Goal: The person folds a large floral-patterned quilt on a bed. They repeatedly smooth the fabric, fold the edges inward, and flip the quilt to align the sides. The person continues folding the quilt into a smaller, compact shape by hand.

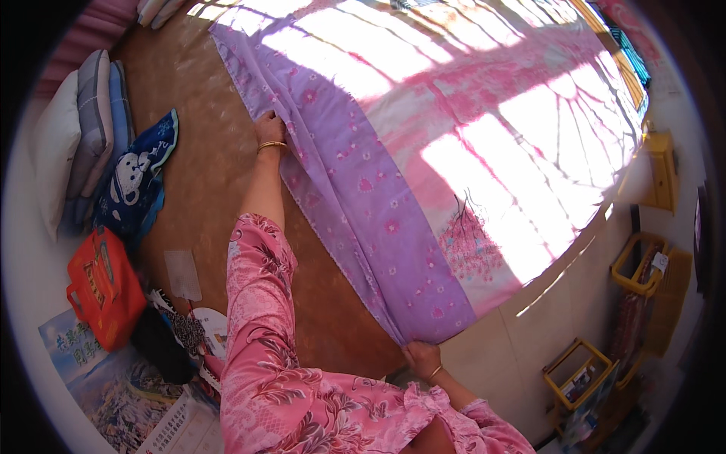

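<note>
A wide bed cover [393,113], white and pink with tree prints, lies over the bed, with strong sunlight on it. Its near-left side shows a purple flowered band [378,204], doubled back along a long fold. My left hand [269,130], with a bangle at the wrist, is closed on the edge of this band, toward the far left. At the near corner, my right hand [422,359] grips the same cloth by its lower end. Both hands hold the edge between them in a slanting line; the fingertips are partly hidden by the fabric.
Brown bed surface [197,189] shows left of the cover. Along the left wall stand stacked pillows [94,129], a blue printed cushion [140,178] and an orange bag [106,287]. Tiled floor [499,356] runs at the right, with yellow-framed stools [578,374] and a yellow box [662,172].
</note>
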Available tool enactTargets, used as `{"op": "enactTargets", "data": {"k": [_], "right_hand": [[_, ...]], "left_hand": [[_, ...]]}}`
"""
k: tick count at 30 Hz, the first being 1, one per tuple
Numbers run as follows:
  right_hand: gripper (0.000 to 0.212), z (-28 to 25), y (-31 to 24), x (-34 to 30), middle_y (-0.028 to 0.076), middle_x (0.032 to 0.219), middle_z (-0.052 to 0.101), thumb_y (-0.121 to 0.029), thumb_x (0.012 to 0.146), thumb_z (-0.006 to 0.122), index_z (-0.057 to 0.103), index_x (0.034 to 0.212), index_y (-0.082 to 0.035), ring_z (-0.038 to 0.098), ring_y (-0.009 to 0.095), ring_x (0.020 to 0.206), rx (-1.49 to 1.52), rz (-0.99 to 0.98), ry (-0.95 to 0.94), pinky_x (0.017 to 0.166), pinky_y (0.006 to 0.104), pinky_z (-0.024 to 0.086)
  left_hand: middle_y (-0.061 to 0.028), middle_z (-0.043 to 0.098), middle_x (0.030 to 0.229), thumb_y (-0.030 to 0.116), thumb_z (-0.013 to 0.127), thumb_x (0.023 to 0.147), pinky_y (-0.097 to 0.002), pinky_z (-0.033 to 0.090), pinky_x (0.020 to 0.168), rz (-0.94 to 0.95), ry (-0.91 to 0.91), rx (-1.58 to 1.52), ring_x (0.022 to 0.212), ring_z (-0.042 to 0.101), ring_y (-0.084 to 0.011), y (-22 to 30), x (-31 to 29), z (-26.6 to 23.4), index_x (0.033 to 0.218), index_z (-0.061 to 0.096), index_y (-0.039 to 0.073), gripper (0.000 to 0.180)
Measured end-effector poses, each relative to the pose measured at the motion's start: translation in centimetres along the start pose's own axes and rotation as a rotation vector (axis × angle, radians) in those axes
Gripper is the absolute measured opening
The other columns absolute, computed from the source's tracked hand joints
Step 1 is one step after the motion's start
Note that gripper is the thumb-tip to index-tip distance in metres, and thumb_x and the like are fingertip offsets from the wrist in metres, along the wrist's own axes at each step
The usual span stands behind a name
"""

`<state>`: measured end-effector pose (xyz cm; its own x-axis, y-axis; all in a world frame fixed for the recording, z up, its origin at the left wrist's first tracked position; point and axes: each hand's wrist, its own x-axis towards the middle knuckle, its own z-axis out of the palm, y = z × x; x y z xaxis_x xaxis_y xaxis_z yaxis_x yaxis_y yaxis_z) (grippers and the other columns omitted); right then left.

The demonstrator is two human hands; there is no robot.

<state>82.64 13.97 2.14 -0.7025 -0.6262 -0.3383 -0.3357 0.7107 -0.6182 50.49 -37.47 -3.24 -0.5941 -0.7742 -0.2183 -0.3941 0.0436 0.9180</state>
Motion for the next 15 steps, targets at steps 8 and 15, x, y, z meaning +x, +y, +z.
{"op": "enactTargets", "data": {"k": [8, 15], "right_hand": [[0.019, -0.2, 0.0, 0.7, 0.01, 0.059, 0.055, -0.016, 0.075, 0.067, 0.053, 0.064, -0.009, 0.057, 0.028, 0.052, 0.032, -0.062, 0.065, 0.048, 0.0399, 0.045], [0.017, 0.1, 0.3, 0.6, 0.01, 0.059, 0.055, -0.016, 0.073, 0.067, 0.055, 0.064, -0.01, 0.057, 0.028, 0.051, 0.043, -0.075, 0.069, 0.048, 0.0402, 0.045]], "left_hand": [[-0.0075, 0.067, 0.081, 0.008, 0.061, 0.082, -0.0298, 0.05, 0.059, -0.122, 0.114, -0.491, 0.068, 0.061, -0.0149, 1.2, 5.4, 0.8, 0.095, 0.068, -0.003, 0.018], [-0.0128, 0.068, 0.094, 0.011, 0.056, 0.083, -0.0323, 0.051, 0.071, 0.034, 0.214, -0.12, 0.08, 0.064, -0.0211, -0.5, 7.3, -1.1, 0.102, 0.068, 0.0, 0.025]]}}
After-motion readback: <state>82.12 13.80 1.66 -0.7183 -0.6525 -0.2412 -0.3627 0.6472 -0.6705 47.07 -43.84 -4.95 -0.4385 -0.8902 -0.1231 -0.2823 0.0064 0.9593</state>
